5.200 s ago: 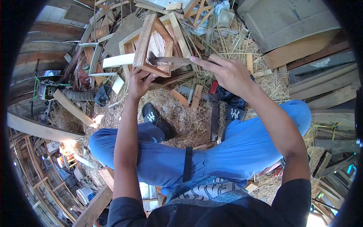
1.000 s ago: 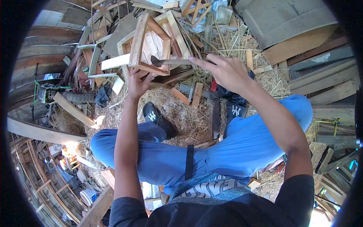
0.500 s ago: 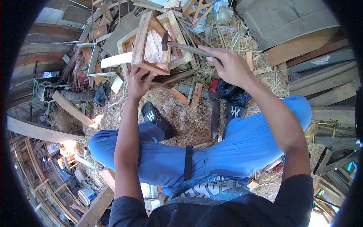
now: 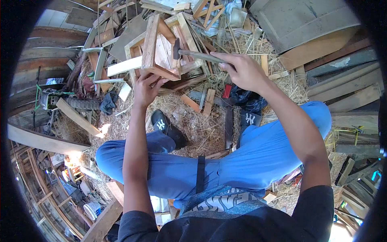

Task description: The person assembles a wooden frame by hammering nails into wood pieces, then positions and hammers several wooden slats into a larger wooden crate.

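Observation:
In my right hand [image 4: 246, 72] is a hammer [image 4: 197, 53], gripped by its wooden handle. Its dark head lies against the right side of a wooden frame [image 4: 150, 44] made of nailed boards. My left hand [image 4: 147, 86] grips the near lower edge of that frame, fingers wrapped over the board. A pale board [image 4: 124, 66] sticks out from the frame to the left. Behind and beneath it, a larger wooden frame [image 4: 188, 34] leans among scrap wood.
Straw [image 4: 197, 139] and offcuts cover the ground around my sandalled feet. Stacked planks [image 4: 346, 86] stand at the right, beside a grey panel [image 4: 306, 20]. A long board [image 4: 78, 117] and a tyre [image 4: 82, 103] lie at left. A white bucket [image 4: 92, 209] sits lower left.
The hammer head has shifted slightly down against the frame, and my right hand has dropped a little. My left hand keeps its hold on the wooden frame.

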The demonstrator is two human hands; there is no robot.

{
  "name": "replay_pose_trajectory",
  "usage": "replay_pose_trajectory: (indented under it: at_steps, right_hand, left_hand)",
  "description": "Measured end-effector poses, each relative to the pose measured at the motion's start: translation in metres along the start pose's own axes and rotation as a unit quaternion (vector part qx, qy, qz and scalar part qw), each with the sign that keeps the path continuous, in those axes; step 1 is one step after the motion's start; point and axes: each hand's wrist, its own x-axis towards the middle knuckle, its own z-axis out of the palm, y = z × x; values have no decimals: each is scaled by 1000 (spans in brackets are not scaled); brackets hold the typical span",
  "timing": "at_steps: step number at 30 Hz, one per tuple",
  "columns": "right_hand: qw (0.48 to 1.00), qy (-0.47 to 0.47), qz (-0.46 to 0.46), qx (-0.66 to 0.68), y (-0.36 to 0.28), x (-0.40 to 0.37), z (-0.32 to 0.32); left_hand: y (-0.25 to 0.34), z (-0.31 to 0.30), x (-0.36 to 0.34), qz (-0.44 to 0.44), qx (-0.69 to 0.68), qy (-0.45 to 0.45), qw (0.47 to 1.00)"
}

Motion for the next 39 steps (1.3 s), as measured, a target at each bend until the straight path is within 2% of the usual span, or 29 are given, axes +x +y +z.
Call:
replay_pose_trajectory:
  at_steps: [2, 4, 10, 13, 17, 19, 21, 23, 27, 29, 30, 32, 36, 38, 39]
  right_hand:
    - [1000, -12, -3, -20, -4, 0, -3]
    - [995, -75, 54, 35, -11, 3, -5]
    - [980, -83, 92, 153, 4, 16, 12]
    - [970, -128, 106, 175, 15, 26, 16]
    - [967, -140, 87, 194, 45, 38, 26]
    - [944, -153, 129, 264, 51, 43, 29]
    - [948, -158, 119, 248, 48, 44, 27]
    - [938, -174, 164, 251, 35, 46, 19]
    - [928, -174, 133, 301, 50, 53, 29]
    - [889, -207, 193, 359, 51, 55, 20]
    - [889, -208, 193, 360, 49, 55, 13]
    - [893, -295, 171, 295, 45, 55, 0]
    - [903, -269, 174, 287, 49, 55, 6]
    - [923, -196, 140, 300, 58, 53, 26]
    - [922, -196, 141, 302, 54, 53, 21]
  left_hand:
    - [2, -1, -1, -14, -5, -12, 1000]
    - [1, 0, -2, -29, -9, -25, 999]
    - [-1, 5, -6, -21, 6, -5, 1000]
    - [-6, 11, -9, -17, -15, 13, 1000]
    - [-5, 11, -10, -40, -24, 2, 999]
    - [-7, 12, -11, -41, -15, -2, 999]
    - [-9, 14, -12, -29, -6, 11, 999]
    - [1, 7, -6, -20, -1, 15, 1000]
    - [1, 7, -6, -4, 11, 23, 1000]
    - [0, 7, -7, -13, 1, 18, 1000]
    - [1, 7, -7, -23, -9, 15, 1000]
    - [1, 6, -7, -16, -2, 8, 1000]
    - [0, 5, -5, -16, -28, -5, 999]
    - [0, 5, -6, -18, -24, -11, 999]
    - [-1, 5, -6, -18, -21, -15, 1000]
